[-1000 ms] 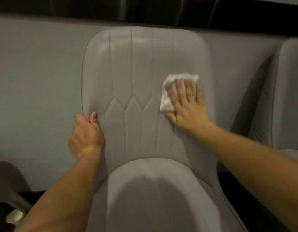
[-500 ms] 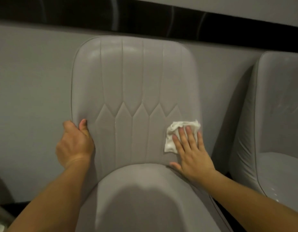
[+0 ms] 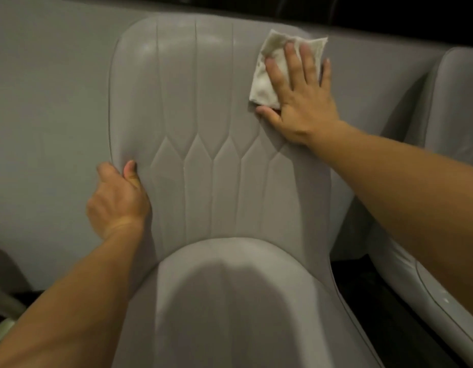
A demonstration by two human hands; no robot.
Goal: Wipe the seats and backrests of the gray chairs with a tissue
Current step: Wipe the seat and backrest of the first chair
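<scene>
Tissue [image 3: 267,75] sits at one o'clock on the backrest [image 3: 203,128], pinned flat under your right hand [image 3: 300,102], fingers spread to press it evenly; your left hand [image 3: 116,200] clamps the backrest edge at nine o'clock to steady the chair

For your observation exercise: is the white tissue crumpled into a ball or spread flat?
Spread flat: the white tissue lies against the gray chair backrest under the right hand's straight fingers.
</scene>
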